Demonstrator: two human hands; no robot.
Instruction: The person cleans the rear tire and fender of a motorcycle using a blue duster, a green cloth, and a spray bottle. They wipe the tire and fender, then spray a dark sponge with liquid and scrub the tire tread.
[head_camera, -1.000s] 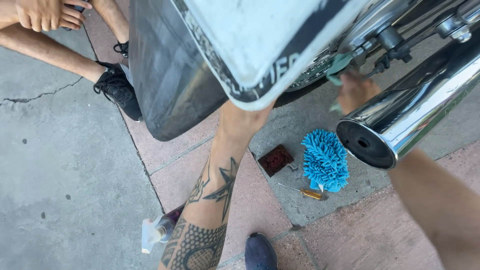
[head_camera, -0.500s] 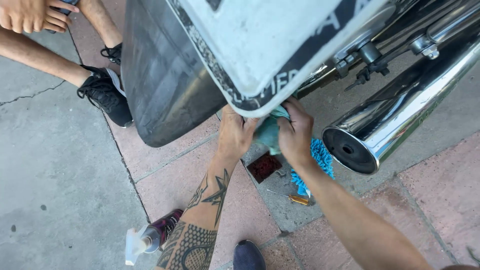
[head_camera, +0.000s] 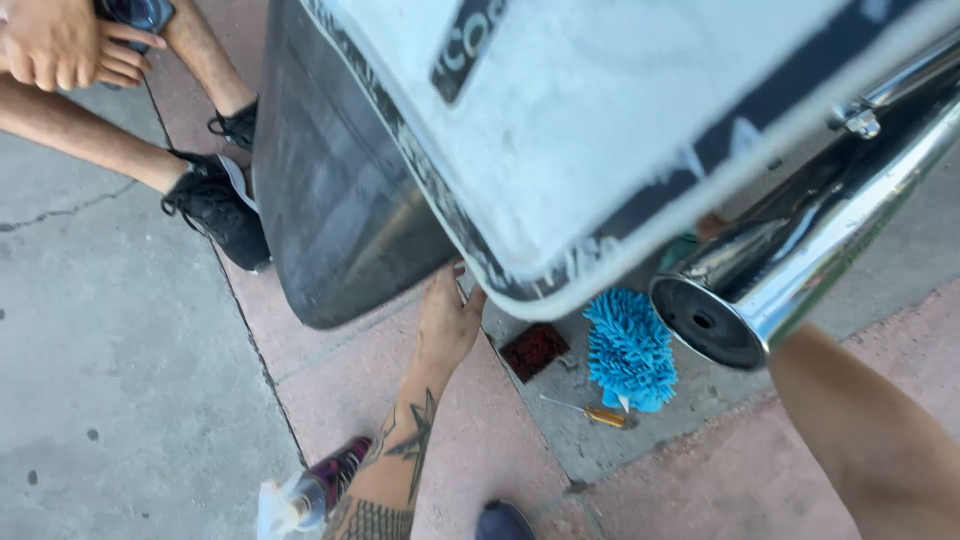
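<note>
Left hand (head_camera: 447, 325) grip unclear, fingers hidden under white plate (head_camera: 610, 130); right hand unseen.

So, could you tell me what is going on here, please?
A person is crouched behind a motorcycle. The left hand reaches up under the white plate beside the black fender; the right hand is hidden behind the chrome exhaust pipe. A blue wash mitt, a small screwdriver and a spray bottle lie on the pavement. Another person squats nearby.

Wash mitt (head_camera: 630, 350) lies on the ground below the exhaust pipe (head_camera: 800, 260), left hand (head_camera: 448, 325) to its left
</note>
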